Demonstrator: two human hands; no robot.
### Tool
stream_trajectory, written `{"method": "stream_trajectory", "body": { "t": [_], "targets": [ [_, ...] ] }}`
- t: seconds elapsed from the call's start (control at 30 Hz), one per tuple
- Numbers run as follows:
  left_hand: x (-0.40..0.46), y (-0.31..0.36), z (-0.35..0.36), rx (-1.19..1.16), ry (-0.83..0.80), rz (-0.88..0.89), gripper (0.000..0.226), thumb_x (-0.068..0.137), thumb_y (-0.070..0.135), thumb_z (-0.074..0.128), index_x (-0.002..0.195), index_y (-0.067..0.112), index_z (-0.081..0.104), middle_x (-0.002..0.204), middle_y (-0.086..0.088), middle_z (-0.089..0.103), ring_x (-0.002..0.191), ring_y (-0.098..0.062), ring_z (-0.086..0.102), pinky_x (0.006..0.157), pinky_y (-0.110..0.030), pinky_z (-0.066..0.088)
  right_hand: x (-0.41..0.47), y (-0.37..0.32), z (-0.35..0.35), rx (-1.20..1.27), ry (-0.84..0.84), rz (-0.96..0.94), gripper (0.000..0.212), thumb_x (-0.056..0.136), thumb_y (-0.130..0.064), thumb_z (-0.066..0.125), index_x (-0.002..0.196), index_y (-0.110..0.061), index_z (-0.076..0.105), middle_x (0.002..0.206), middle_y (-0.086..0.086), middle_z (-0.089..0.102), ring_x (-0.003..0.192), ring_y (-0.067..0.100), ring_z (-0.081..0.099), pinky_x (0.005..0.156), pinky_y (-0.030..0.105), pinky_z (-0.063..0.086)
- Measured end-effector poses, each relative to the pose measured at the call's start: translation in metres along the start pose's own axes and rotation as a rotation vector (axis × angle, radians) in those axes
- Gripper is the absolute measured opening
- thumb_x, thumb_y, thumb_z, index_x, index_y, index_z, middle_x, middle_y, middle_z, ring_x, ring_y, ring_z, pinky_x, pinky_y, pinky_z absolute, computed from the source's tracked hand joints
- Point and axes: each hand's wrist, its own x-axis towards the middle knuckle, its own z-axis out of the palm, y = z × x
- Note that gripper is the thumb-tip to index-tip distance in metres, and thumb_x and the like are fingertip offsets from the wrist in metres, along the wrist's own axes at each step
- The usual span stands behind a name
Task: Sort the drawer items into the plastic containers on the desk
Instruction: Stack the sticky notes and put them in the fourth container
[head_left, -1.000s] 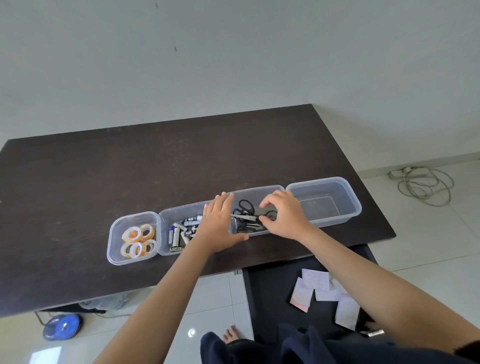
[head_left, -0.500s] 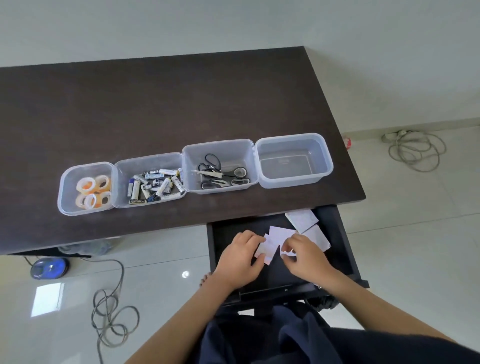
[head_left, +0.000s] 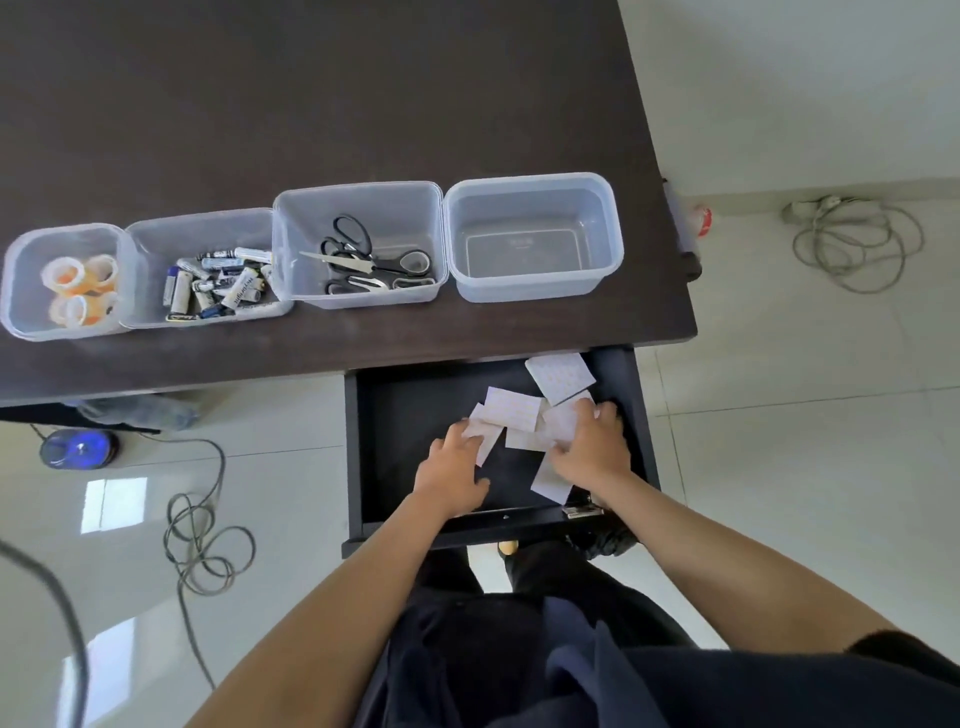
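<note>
Inside the open drawer (head_left: 395, 415), the loose paper sheets (head_left: 511, 410) lie between and just beyond both hands, the left hand (head_left: 452, 467) flat on their left edge, the right hand (head_left: 592, 447) pressing the right-side sheets, gripping none, nearer the empty container (head_left: 613, 234).

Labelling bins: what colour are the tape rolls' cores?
Orange, on the clear tape rolls; head view.

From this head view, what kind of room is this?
Probably a home office or study corner. A dark desk with a pull-out drawer of paper sheets, stationery sorted in plastic containers (tape, batteries, scissors), and loose cables on a glossy tiled floor.
</note>
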Motion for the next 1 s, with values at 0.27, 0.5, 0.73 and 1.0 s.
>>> {"method": "stream_trajectory", "body": {
  "t": [0.27,0.5,0.73,1.0],
  "targets": [
    [-0.008,0.013,0.001,-0.073,0.050,-0.086,0.054,0.088,0.033,0.057,0.137,0.019,0.041,0.157,0.001,0.011,0.137,-0.028,0.024,0.095,-0.040,0.045,0.000,-0.002,0.002,0.395,0.027,-0.102,0.036,0.073,-0.028,0.075,0.100,-0.022,0.052,0.111,0.002,0.045,0.102,0.018,0.043,0.082,0.030,0.042],
    [-0.012,0.041,-0.014,-0.649,0.285,-0.086,0.034,0.093,0.023,0.054,0.127,0.016,0.052,0.128,-0.001,0.054,0.112,-0.017,0.057,0.087,-0.023,0.044,-0.017,-0.010,-0.024,0.612,0.094,-0.324,0.021,0.083,-0.005,0.059,0.097,-0.020,0.057,0.093,-0.009,0.058,0.072,0.011,0.053,0.065,0.020,0.041],
    [-0.011,0.058,-0.035,-1.309,0.187,-0.199,0.016,0.098,0.025,0.046,0.108,0.024,0.059,0.102,-0.009,0.070,0.085,-0.026,0.073,0.088,-0.043,0.055,-0.035,-0.026,-0.034,0.720,0.068,-0.366,0.036,0.077,-0.019,0.077,0.102,-0.027,0.052,0.089,-0.011,0.068,0.077,0.006,0.065,0.065,0.022,0.052],
    [-0.008,0.048,-0.033,-1.231,0.306,-0.254,0.024,0.085,0.000,0.058,0.093,0.022,0.066,0.095,-0.015,0.066,0.071,-0.023,0.061,0.063,-0.033,0.054,-0.035,-0.022,-0.024,0.718,-0.114,-0.459,0.029,0.072,0.001,0.072,0.091,-0.018,0.063,0.093,-0.011,0.067,0.090,0.003,0.061,0.081,0.019,0.050]
  ]
}}
